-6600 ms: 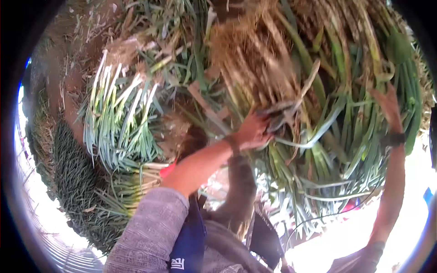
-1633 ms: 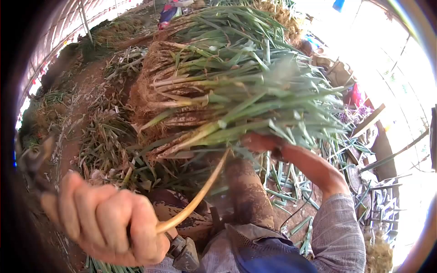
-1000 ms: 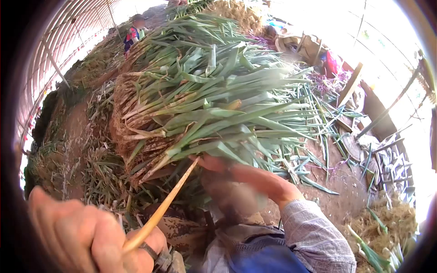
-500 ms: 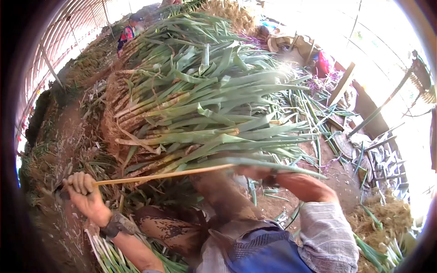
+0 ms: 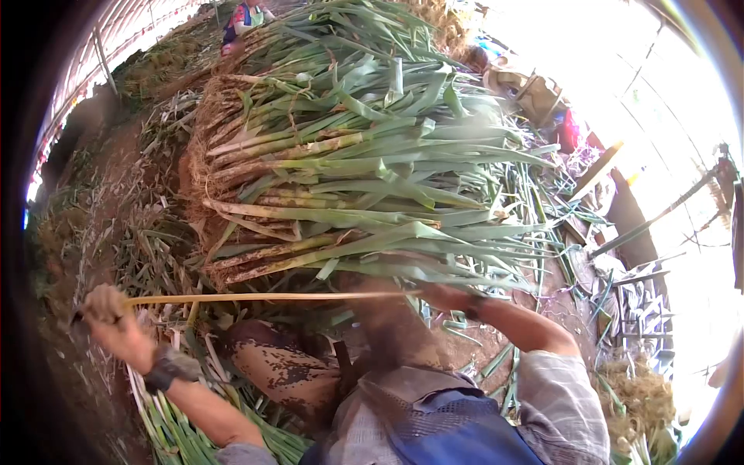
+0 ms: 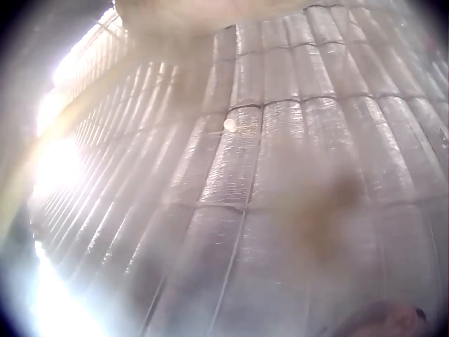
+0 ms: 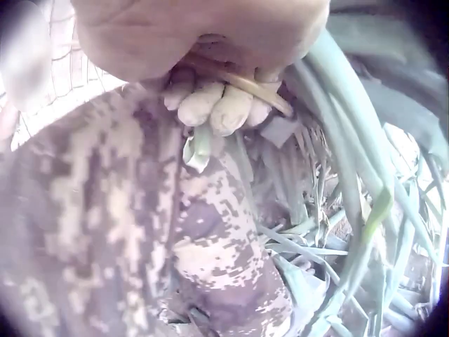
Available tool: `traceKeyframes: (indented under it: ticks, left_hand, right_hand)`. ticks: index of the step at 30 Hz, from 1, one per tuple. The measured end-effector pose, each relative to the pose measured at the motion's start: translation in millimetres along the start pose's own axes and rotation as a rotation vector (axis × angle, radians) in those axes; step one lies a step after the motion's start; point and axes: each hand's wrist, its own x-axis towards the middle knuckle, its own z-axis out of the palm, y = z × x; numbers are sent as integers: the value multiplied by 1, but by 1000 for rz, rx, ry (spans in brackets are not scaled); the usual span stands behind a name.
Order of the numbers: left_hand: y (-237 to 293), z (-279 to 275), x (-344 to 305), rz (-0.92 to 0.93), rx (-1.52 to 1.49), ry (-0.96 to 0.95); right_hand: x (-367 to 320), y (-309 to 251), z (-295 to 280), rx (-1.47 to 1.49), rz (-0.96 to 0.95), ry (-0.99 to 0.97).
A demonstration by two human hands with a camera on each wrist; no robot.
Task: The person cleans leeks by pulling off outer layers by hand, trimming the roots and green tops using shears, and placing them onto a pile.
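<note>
My left hand (image 5: pixel 120 325) is at the far left in the head view, fingers curled round one end of a long tan strip (image 5: pixel 256 297). A small dark tip shows beyond that fist. The strip runs straight and nearly level to my right hand (image 5: pixel 446 297), which grips its other end. In the right wrist view, the curled fingers (image 7: pixel 228 111) close over the strip (image 7: pixel 245 86), with a green leaf piece below them. Just beyond the strip lies a large heap of long green onions (image 5: pixel 349 167), roots left, leaves right. The left wrist view is blurred.
Another bundle of green onions (image 5: pixel 174 415) lies below my left forearm. My knee in patterned trousers (image 5: pixel 279 368) is between the arms. Leaf litter (image 5: pixel 139 225) covers the ground left. A person (image 5: pixel 244 17) is far behind the heap. Root scraps (image 5: pixel 639 395) are piled right.
At first both hands were among the onions. Later my left hand came close to the camera with the strip, then swung out left, pulling it straight. The right hand keeps hold.
</note>
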Motion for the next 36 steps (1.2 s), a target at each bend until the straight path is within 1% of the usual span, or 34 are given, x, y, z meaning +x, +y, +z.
traceKeyframes:
  ticks: [1, 2, 3, 5, 6, 8, 9, 10, 11, 12, 13, 14, 15, 16, 18, 19, 20, 21, 22, 23, 24, 25, 26, 27, 28, 29, 30, 31, 32, 33, 34, 35, 36]
  left_hand:
    - [27, 2, 8, 27, 42, 6]
    - [41, 0, 11, 55, 81, 14]
    - [36, -4, 10, 53, 72, 13]
    - [18, -22, 4, 80, 325, 107]
    - [5, -35, -1, 90, 454, 159]
    - [-30, -59, -9, 88, 703, 256]
    - [-73, -47, -25, -47, 562, 173]
    - [-124, -34, -49, -154, 413, 87]
    - [-169, -14, -70, -337, 412, 195]
    - [-208, -12, -93, -530, 366, 260]
    - [-241, -5, -109, -656, 299, 354]
    - [-266, -5, -118, -727, 228, 340]
    - [-283, 7, -121, -728, 216, 320]
    - [-299, 7, -124, -726, 142, 324]
    - [-310, 19, -125, -761, 120, 249]
    - [-313, 25, -128, -763, 124, 232]
    - [-315, 30, -131, -755, 131, 216]
    - [-317, 23, -134, -739, 121, 153]
    - [-319, 19, -137, -766, 132, 201]
    - [-323, 9, -141, -776, 40, 209]
    - [-322, 12, -144, -778, 49, 287]
    - [-319, 16, -148, -795, 174, 352]
    - [-321, 9, -153, -815, 195, 308]
    - [-320, 8, -158, -831, 202, 328]
    - [-319, 12, -161, -852, 212, 365]
    - [-319, 14, -163, -837, 246, 334]
    - [-330, 6, -168, -752, 228, 247]
    - [-334, 11, -168, -722, 251, 278]
    - [-337, 16, -167, -697, 274, 309]
    - [-333, 24, -162, -657, 242, 299]
    - [-329, 31, -154, -613, 212, 286]
    - [-326, 30, -146, -564, 245, 229]
    - [-323, 30, -139, -498, 258, 269]
  right_hand:
    - [17, 5, 4, -7, 30, -18]
    - [32, 8, 9, -21, 53, -33]
    - [41, 9, 7, -44, 73, -39]
    - [43, 11, 7, -100, 98, -49]
    - [30, 13, 1, -142, 113, -52]
    - [-34, 18, -15, -277, 178, -65]
    - [-94, 26, -31, -361, 251, -75]
    - [-153, 32, -41, -454, 363, -93]
    - [-207, 34, -52, -532, 514, -121]
    - [-259, 33, -60, -588, 677, -150]
    - [-304, 46, -60, -609, 941, -175]
    - [-360, 77, -60, -696, 943, -149]
    - [-382, 70, -67, -737, 1021, -107]
    - [-396, 59, -82, -783, 1100, -69]
    - [-399, 39, -107, -768, 1270, -179]
    - [-398, 34, -122, -621, 1421, -212]
    - [-406, 42, -138, -469, 1430, -447]
    - [-378, -1, -161, -282, 1529, -415]
    - [-381, 25, -174, -230, 1496, -620]
    - [-313, -42, -187, -507, 1512, -628]
    - [-311, -22, -200, -424, 1393, -484]
    - [-332, 36, -216, -393, 1124, -305]
    - [-258, -49, -225, -258, 1071, -66]
    - [-233, -48, -228, -380, 751, 164]
    - [-190, -56, -226, -421, 406, 337]
    - [-128, -123, -217, -329, 344, 470]
    - [-92, -129, -210, -330, 104, 534]
    - [-54, -164, -199, -263, -8, 459]
    - [-22, -182, -185, -249, -74, 349]
    - [9, -200, -158, -100, -172, 285]
    - [40, -216, -140, -74, -203, 150]
    - [67, -231, -120, -132, -304, 95]
    - [91, -231, -104, -132, -359, 40]
